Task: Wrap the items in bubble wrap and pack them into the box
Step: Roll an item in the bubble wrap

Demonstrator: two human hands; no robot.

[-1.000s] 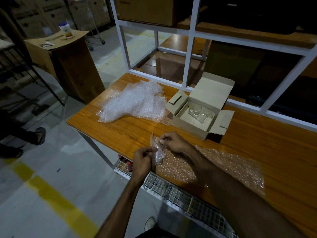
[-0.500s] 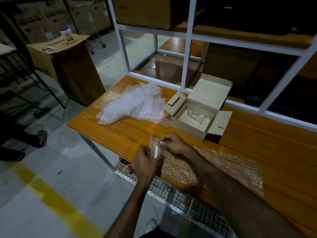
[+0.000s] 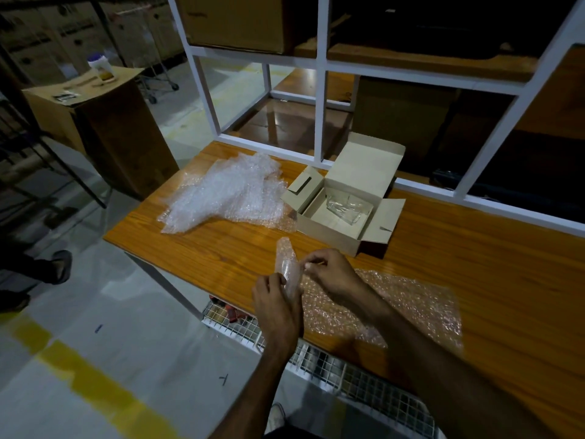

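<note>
The left hand point(image 3: 276, 304) grips a small clear item point(image 3: 288, 270), fingers curled around its lower part, at the near edge of the table point(image 3: 474, 264). The right hand point(image 3: 329, 270) pinches the bubble wrap point(image 3: 395, 305) against the item's top, fingertips together. The sheet lies flat on the table, nearer than the open box point(image 3: 329, 228). A wrapped clear piece point(image 3: 346, 208) sits inside the box. Left of the box, more bubble wrap lies in a loose pile point(image 3: 228, 191).
</note>
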